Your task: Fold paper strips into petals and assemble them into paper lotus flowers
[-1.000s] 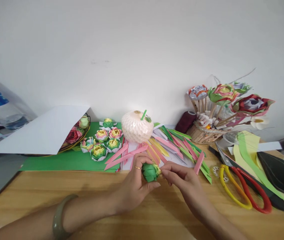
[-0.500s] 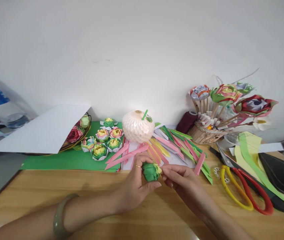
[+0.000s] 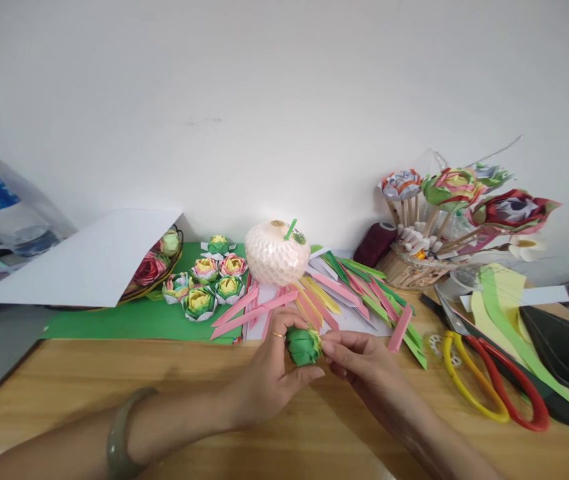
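A small green paper flower (image 3: 304, 347) with yellow at its inner petals is tilted on its side above the wooden table. My left hand (image 3: 280, 365) is curled round it, thumb below and fingers over the top. The thumb and forefinger of my right hand (image 3: 353, 357) pinch at the flower's yellow side, on a petal tip as far as I can see. Behind my hands lie folded pink strips (image 3: 259, 313) and yellow strips (image 3: 320, 303). Several finished paper flowers (image 3: 199, 303) in green, yellow, pink and white stand on the green sheet (image 3: 139, 325) to the left.
A white textured lamp (image 3: 277, 257) stands by the wall. On the right are scissors (image 3: 489, 380) with yellow and red handles, a black case (image 3: 561, 350), a thread spool (image 3: 375, 244) and a basket (image 3: 409, 267) of paper flowers. A white sheet (image 3: 89, 260) covers a tray at left.
My right fingertips have shifted slightly at the yellow petals, and the flower has turned a little in my left hand. The rest stays the same.
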